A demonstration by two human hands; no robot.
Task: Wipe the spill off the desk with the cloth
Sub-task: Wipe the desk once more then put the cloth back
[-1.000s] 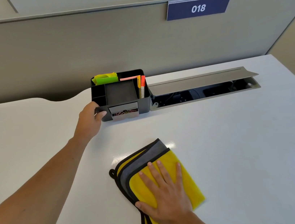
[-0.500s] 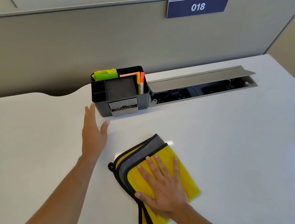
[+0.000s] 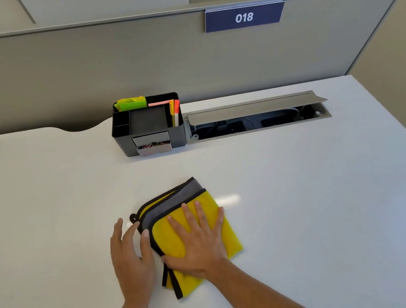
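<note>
A folded yellow and grey cloth (image 3: 215, 233) with black trim lies on the white desk (image 3: 319, 189), near the front middle. My right hand (image 3: 198, 243) presses flat on top of it, fingers spread, thumb at its left edge. My left hand (image 3: 129, 253) rests on the desk just left of the cloth, fingers apart, with its thumb and forefinger tip touching the cloth's black-trimmed edge. I cannot make out any liquid on the desk. Only a bright glare patch (image 3: 227, 198) shows to the right of the cloth.
A black desk organiser (image 3: 148, 125) with sticky notes, markers and paper clips stands at the back middle. Beside it on the right is an open grey cable tray (image 3: 256, 117) set into the desk. A grey partition (image 3: 132, 64) with a blue "018" sign closes the back.
My left hand has let go of the organiser and drawn back to the cloth's left edge. My right hand has stayed flat on the cloth.
</note>
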